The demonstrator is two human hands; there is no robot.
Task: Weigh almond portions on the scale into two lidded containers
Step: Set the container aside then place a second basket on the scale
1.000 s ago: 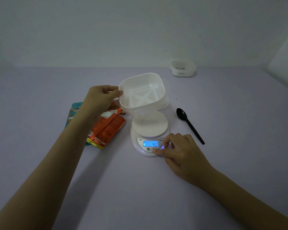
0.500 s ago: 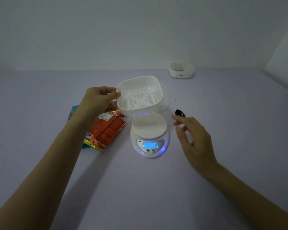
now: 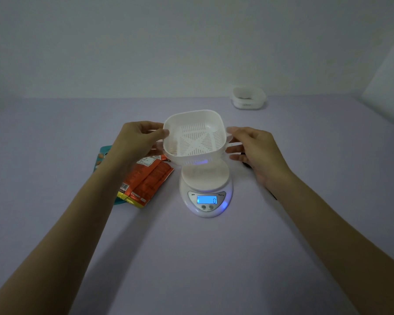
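Slotted white container (image 3: 195, 137) held over the scale (image 3: 206, 192), seemingly about to be set down for weighing.

Nearest, on the pale matte counter (image 3: 191, 258), a round white plastic scale with its smooth flat platter bare and its lit blue display (image 3: 206, 199) reading 0, likely ready to take the container's own weight. Just left of it, glossy orange foil packets (image 3: 146, 183) lying over a teal pouch (image 3: 101, 155), within easy reach for pouring. Above the platter's far edge and clear of it, the square, round-cornered container of thin rigid plastic, slotted in floor and walls, tilted toward the camera. Gripped at its left rim by the left hand (image 3: 137, 139), thumb on top, fingers curled beneath. Flanked by the right hand (image 3: 257, 146), fingers nearly straight, tips at the right wall, contact unclear, probably to steady and level it. Far back right, well apart, a second container (image 3: 248, 97), contents too dim to tell.
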